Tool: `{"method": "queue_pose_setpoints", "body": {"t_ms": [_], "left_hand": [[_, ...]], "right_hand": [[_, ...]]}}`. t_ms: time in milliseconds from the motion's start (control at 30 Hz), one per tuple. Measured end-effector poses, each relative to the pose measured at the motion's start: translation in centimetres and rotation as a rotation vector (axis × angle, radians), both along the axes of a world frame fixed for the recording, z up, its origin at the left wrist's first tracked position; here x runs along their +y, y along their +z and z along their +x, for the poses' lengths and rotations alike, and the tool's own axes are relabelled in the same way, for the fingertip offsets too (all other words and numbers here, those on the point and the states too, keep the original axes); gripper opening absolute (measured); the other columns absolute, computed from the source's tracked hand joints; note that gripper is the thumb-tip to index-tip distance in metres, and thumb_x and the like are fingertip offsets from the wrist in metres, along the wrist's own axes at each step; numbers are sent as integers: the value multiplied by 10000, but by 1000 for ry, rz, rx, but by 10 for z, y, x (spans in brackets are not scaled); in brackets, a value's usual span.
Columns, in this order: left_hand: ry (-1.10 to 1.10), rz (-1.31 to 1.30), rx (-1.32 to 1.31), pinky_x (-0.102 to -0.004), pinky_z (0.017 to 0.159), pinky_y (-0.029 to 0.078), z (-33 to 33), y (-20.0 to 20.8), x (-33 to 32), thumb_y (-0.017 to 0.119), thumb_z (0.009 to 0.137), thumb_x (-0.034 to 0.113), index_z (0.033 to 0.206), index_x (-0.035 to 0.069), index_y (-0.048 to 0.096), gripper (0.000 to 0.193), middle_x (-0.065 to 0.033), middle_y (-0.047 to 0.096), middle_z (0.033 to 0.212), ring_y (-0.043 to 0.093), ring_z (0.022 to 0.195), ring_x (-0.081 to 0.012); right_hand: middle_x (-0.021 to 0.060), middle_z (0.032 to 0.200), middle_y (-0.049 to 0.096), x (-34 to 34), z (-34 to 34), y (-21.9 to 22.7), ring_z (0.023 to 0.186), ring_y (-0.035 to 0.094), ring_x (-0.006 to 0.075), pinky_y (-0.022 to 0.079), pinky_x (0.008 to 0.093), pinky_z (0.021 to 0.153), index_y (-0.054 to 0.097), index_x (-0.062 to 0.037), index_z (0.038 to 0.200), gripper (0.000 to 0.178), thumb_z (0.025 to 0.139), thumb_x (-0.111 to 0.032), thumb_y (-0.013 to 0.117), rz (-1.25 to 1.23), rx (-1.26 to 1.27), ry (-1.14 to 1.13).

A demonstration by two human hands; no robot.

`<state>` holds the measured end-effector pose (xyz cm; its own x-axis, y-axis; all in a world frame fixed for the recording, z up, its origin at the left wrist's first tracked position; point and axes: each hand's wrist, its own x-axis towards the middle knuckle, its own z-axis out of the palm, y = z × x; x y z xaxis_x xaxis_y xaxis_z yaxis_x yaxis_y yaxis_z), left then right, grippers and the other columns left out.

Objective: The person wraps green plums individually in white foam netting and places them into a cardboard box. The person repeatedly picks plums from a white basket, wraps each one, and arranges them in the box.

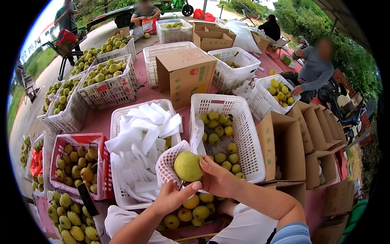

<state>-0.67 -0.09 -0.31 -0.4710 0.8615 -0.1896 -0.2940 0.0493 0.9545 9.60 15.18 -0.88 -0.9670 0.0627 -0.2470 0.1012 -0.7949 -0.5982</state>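
Note:
A round yellow-green pear (189, 166) is in my right hand (218, 175), whose fingers close on its right side. My left hand (172, 198) is just below it, the thumb stretched toward the pear. A white foam net sleeve (167, 164) spreads over my left fingers, with skin tone showing through its mesh. The sleeve lies against the left side of the pear. Behind my hands stands a white crate (254, 162) with several pears. To its left, another white crate (115, 203) is heaped with flattened white foam sleeves (140, 142).
A red crate (106, 173) of pears is at left, with a phone (88, 199) near it. More pears (197, 211) lie between my legs. Cardboard boxes (284, 148) stand at right, another box (187, 75) ahead. A person in grey (317, 69) sits at right by a pear crate (260, 95).

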Motion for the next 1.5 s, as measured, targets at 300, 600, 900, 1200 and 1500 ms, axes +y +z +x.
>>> {"method": "queue_pose_setpoints", "body": {"t_ms": [300,600,900,1200,1500], "left_hand": [[-144,501,-560,-383,1011,409,1,-7,-17,658,833,247,1328,-33,408,621,-155,539,1257,530,1172,-256],[-367,595,-774,-428,964,455,5,-35,-23,717,749,279,1327,-48,383,744,-181,536,1258,547,1157,-295],[-390,555,-788,-429,931,478,21,-59,-30,561,867,262,1288,-21,466,516,-174,557,1230,571,1109,-295],[-147,452,-694,-469,1028,408,1,-51,-28,509,902,364,1335,-17,427,583,-171,531,1290,515,1199,-335],[139,287,108,-456,983,453,11,-8,0,619,819,149,1370,6,349,631,-195,527,1254,548,1152,-323]], "right_hand": [[49,1012,599,9,25,6,845,598,120,486,267,751,584,-44,1026,443,991,-451,411,660,-104,-298],[63,1215,579,-27,11,-65,1065,594,170,500,323,913,526,-57,1237,387,963,-329,500,-101,30,153],[58,1167,609,-40,8,-76,1048,606,170,512,334,890,550,-61,1197,333,973,-295,474,-508,421,299],[21,1009,607,-22,24,7,856,602,128,514,281,733,547,-59,1029,268,977,-317,495,-272,-18,-104],[37,911,545,-27,40,37,779,522,115,427,243,673,496,-43,1039,265,904,-220,639,1250,145,-404]]}}
